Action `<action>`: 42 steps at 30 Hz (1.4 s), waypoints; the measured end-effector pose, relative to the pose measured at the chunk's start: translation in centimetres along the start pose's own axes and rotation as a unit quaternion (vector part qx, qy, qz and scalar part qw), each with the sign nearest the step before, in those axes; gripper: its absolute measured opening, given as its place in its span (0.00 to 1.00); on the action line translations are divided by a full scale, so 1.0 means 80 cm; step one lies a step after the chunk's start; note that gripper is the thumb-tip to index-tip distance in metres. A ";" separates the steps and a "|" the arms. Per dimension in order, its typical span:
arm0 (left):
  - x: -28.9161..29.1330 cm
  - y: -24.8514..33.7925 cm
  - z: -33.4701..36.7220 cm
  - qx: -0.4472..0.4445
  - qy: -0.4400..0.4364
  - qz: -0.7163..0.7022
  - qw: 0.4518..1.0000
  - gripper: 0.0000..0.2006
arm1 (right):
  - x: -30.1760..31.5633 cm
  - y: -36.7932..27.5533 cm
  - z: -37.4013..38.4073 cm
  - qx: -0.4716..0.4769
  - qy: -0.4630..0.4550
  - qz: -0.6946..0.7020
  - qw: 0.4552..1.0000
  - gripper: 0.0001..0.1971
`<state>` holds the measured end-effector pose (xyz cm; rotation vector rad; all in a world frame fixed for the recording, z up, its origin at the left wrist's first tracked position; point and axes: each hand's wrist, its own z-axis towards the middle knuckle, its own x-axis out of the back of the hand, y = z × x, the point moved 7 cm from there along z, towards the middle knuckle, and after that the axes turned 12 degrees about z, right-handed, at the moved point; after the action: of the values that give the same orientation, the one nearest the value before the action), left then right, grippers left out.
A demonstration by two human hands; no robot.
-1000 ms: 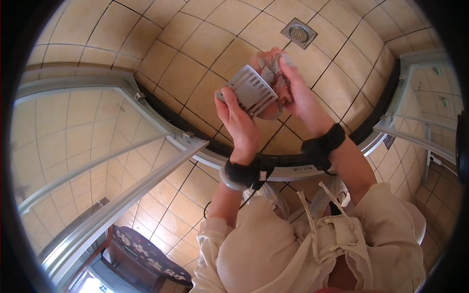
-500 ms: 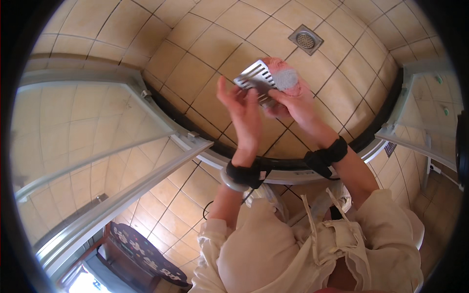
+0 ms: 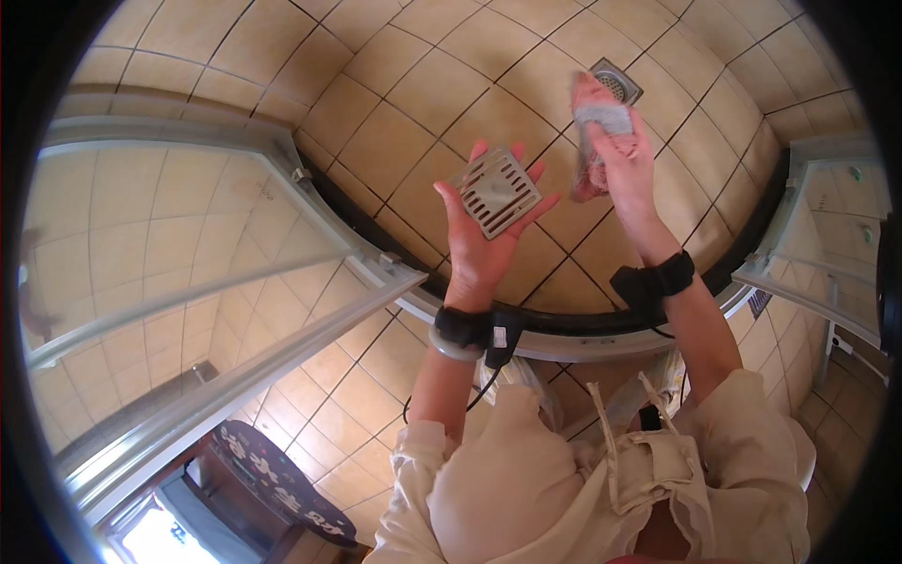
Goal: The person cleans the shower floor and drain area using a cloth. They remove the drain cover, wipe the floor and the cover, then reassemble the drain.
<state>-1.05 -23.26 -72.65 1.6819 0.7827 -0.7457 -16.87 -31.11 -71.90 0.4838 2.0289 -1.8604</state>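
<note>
On the upturned palm of my left hand (image 3: 479,252) lies a square metal drain cover (image 3: 496,193) with rows of slots. The fingers are spread beneath it and their tips show past its edges. My right hand (image 3: 628,174) is closed on a pink and grey cloth (image 3: 601,117), which hangs bunched from the fingers. Just beyond the cloth, a square floor drain (image 3: 615,83) with a round grate is set in the tiles; the cloth partly hides it. A gap separates the cloth from the drain cover.
Beige tiles (image 3: 413,122) make up the shower floor. A dark curved threshold (image 3: 554,321) runs between me and it. Framed glass panels stand at the left (image 3: 188,226) and right (image 3: 827,216). A dark oval mat (image 3: 282,484) lies at the lower left.
My hands have moved apart. The right hand with the cloth has gone right and away from the drain cover, which now lies flat on my left palm.
</note>
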 end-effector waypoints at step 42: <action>0.097 -0.068 0.022 0.061 -0.021 0.926 0.371 0.46 | 0.237 0.077 0.222 -0.097 0.230 -0.452 0.856 0.15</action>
<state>-1.08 -22.89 -82.29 1.4650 -1.3907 0.8611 -30.32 -47.99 -87.67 -0.1691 3.1087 -2.0813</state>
